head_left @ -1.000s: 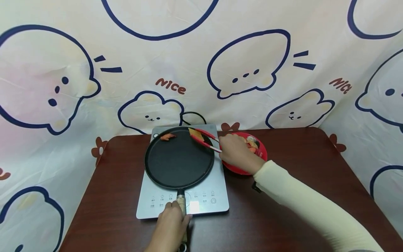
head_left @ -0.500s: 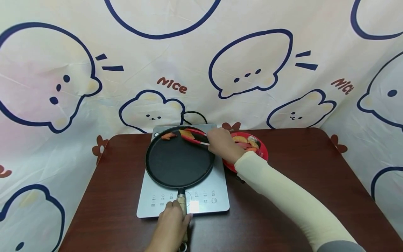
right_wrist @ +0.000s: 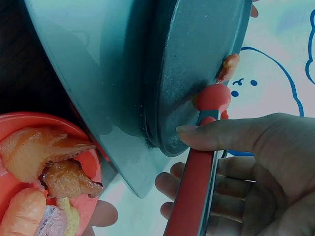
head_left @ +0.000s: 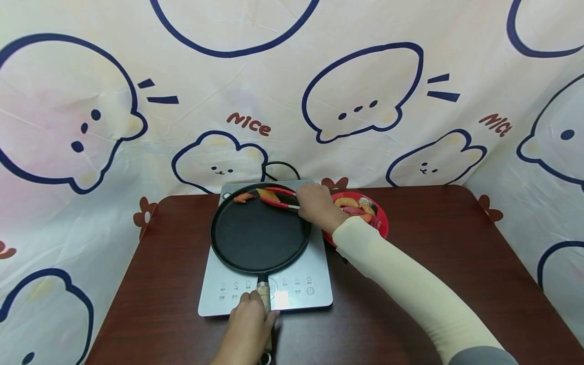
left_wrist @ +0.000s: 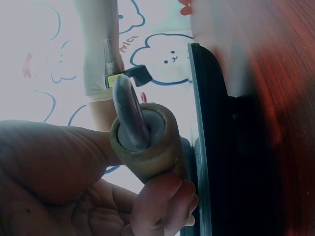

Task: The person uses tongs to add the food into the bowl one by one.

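Observation:
My left hand (head_left: 248, 327) grips the wooden handle (left_wrist: 165, 152) of a flat black frying pan (head_left: 260, 235). My right hand (head_left: 319, 205) holds red-tipped tongs (head_left: 276, 203) over the pan's far right part, and a yellow-brown piece of food (head_left: 269, 195) sits between their tips. Whether that piece touches the pan I cannot tell. A small reddish-brown piece of food (head_left: 244, 197) lies in the pan near its far rim, left of the tongs. In the right wrist view, my thumb presses the red tongs (right_wrist: 194, 187), with fingers on the other side.
Under the pan is a silver induction cooker (head_left: 292, 299) with a black cord behind it. Right of it, partly behind my forearm, stands a red plate (head_left: 385, 223) holding food, including a chicken wing (right_wrist: 34, 152) and a sausage (right_wrist: 22, 211). A patterned cloth hangs behind the brown table (head_left: 410, 314).
My right hand has moved left with the tongs, carrying the yellow-brown piece from the pan's right rim further in, near the other piece. The left hand stays on the handle.

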`<action>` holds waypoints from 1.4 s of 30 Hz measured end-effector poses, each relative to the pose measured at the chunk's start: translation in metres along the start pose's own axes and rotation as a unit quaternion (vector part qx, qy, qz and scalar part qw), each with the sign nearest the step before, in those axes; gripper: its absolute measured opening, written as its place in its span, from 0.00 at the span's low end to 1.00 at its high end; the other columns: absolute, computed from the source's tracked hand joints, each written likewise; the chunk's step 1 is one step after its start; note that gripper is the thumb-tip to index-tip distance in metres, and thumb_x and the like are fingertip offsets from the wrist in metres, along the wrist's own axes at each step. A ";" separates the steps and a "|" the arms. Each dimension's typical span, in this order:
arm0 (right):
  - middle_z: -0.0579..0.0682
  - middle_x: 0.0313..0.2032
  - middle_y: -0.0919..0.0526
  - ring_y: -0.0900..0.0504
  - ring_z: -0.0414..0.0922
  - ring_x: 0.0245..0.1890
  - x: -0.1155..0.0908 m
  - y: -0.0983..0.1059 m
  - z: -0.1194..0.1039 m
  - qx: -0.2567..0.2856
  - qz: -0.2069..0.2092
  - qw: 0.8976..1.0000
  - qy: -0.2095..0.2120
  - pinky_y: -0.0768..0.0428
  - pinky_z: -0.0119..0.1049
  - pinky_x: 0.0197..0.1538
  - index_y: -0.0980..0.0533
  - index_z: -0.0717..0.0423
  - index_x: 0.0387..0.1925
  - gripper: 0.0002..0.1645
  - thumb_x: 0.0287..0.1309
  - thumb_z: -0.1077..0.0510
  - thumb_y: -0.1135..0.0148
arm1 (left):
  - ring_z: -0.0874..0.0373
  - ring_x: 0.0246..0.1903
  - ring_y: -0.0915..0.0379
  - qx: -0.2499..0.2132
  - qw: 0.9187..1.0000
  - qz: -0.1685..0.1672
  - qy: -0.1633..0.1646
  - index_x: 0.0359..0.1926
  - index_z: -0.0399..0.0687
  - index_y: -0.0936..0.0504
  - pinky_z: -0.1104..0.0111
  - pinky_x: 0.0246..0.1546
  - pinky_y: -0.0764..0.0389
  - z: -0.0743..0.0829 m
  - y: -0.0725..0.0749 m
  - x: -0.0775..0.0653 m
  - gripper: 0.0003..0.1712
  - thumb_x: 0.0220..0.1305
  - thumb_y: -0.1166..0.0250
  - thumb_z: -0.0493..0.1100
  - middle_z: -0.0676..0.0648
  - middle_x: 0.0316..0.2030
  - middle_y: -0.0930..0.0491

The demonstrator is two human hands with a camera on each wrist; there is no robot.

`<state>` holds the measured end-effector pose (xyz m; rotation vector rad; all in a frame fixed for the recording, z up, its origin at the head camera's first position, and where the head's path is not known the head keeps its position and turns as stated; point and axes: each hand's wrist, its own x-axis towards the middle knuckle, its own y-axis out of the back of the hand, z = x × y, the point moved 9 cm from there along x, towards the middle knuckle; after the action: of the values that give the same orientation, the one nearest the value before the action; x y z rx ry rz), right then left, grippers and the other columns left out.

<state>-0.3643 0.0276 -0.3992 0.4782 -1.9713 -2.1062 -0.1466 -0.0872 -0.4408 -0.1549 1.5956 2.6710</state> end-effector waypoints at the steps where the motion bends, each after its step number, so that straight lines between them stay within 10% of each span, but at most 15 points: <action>1: 0.49 0.36 0.17 0.24 0.46 0.33 0.000 0.000 0.000 0.001 -0.004 1.000 -0.001 0.20 0.42 0.38 0.20 0.53 0.41 0.13 0.55 0.53 0.36 | 0.53 0.24 0.26 0.000 1.000 0.001 0.000 0.38 0.23 0.24 0.61 0.25 0.21 0.000 0.000 0.000 0.27 0.49 0.26 0.44 0.43 0.25 0.29; 27: 0.49 0.32 0.20 0.24 0.48 0.32 0.001 0.005 0.015 0.072 -0.044 0.996 -0.027 0.22 0.42 0.35 0.21 0.54 0.35 0.14 0.47 0.52 0.31 | 0.53 0.25 0.26 -0.002 1.000 -0.002 0.012 0.40 0.23 0.24 0.61 0.26 0.20 -0.003 0.001 0.001 0.27 0.50 0.26 0.44 0.42 0.26 0.29; 42: 0.51 0.29 0.19 0.21 0.47 0.28 -0.037 0.004 0.072 0.143 -0.048 0.988 -0.035 0.18 0.38 0.29 0.25 0.56 0.42 0.30 0.37 0.50 0.23 | 0.50 0.25 0.25 -0.013 1.000 0.004 -0.002 0.38 0.26 0.24 0.58 0.28 0.20 -0.002 0.001 -0.001 0.25 0.49 0.27 0.44 0.43 0.26 0.29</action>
<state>-0.3577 0.1075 -0.3888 0.5649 -2.3495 -1.9246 -0.1454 -0.0894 -0.4407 -0.1436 1.5641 2.6968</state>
